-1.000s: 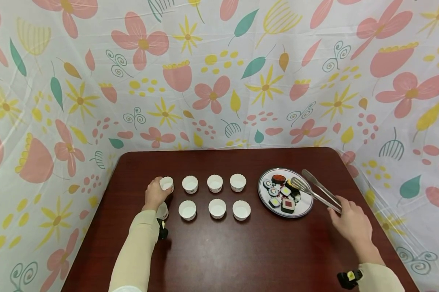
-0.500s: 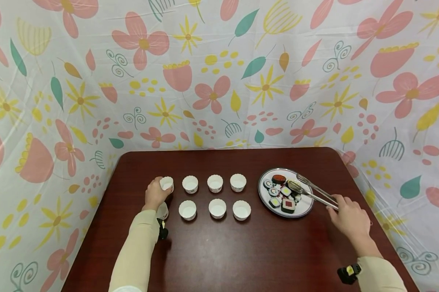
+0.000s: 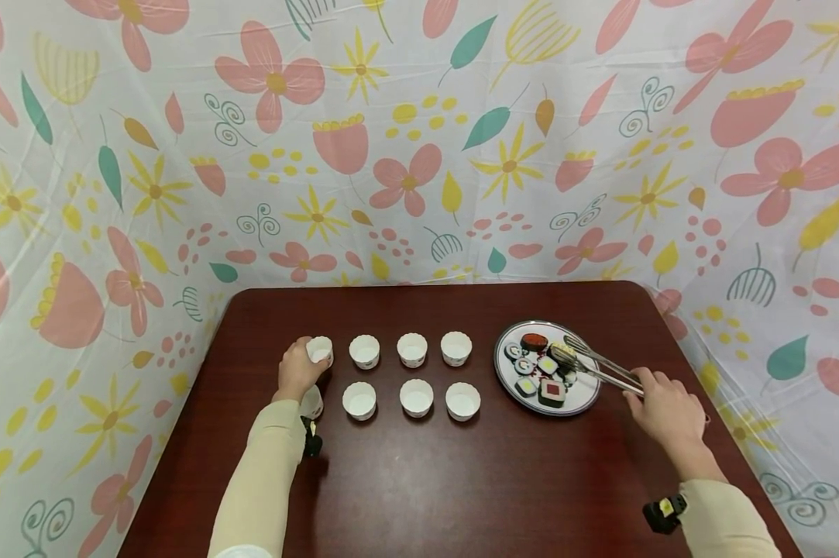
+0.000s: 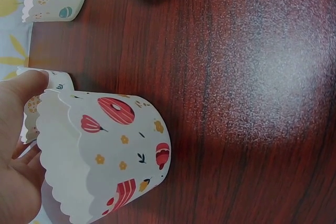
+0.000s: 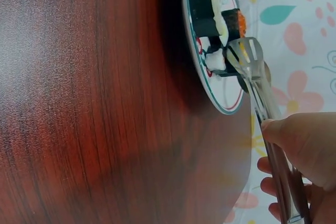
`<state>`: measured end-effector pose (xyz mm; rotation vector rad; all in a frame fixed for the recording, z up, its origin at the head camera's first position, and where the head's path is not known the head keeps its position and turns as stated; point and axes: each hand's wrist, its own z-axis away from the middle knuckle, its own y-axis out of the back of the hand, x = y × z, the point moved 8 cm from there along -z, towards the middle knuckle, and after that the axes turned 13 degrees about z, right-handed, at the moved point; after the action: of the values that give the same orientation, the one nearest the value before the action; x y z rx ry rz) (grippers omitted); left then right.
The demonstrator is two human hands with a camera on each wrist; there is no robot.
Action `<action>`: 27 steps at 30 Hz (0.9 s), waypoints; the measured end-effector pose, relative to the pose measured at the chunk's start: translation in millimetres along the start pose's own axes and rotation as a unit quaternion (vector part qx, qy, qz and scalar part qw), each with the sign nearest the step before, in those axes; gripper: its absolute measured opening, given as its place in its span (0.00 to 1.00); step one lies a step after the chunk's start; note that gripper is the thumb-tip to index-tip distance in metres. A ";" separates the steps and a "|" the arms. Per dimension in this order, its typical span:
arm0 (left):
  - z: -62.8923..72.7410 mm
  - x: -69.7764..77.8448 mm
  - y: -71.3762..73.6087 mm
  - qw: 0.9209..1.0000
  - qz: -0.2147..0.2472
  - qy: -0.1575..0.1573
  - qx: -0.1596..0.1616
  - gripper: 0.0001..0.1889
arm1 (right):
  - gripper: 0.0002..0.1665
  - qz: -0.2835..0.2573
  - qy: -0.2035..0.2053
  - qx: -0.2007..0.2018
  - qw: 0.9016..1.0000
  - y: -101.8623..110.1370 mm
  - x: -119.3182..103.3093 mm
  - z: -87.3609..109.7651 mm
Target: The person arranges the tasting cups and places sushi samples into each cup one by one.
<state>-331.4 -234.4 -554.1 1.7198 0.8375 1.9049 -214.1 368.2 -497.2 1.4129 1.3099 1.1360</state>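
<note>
My left hand (image 3: pixel 298 372) holds the side of a white scalloped paper baking cup (image 3: pixel 320 351) at the left end of the far row. In the left wrist view, a nearer printed baking cup (image 4: pixel 121 150) partly covers that hand's work. My right hand (image 3: pixel 670 415) grips metal tongs (image 3: pixel 617 377) by their arms. Their slotted tips are over the right part of a round white plate (image 3: pixel 581 400) of sushi, at a dark-wrapped piece with a yellow top (image 3: pixel 562 350). The tongs partly hide this piece. An orange-topped sushi piece (image 5: pixel 241 23) shows beside the tips in the right wrist view.
Several more baking cups (image 3: pixel 416 398) stand in two rows across the dark red wooden table (image 3: pixel 405 488). Other sushi pieces (image 3: pixel 551 391) crowd the plate. A flower-printed cloth (image 3: pixel 405 232) hangs behind and beside the table.
The tongs' tips have drawn closer together and shifted left over the yellow-topped sushi, as my right hand moved slightly left. My left hand stays at the cup.
</note>
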 end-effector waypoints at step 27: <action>-0.3 -0.3 0.3 1.000 0.000 -0.004 0.003 0.34 | 0.19 0.000 0.003 -0.039 0.999 -0.1 -4.9 -3.7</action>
<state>-331.6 -234.8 -554.1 1.7297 0.8412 1.8963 -217.9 363.3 -496.8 1.3531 1.2565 1.1800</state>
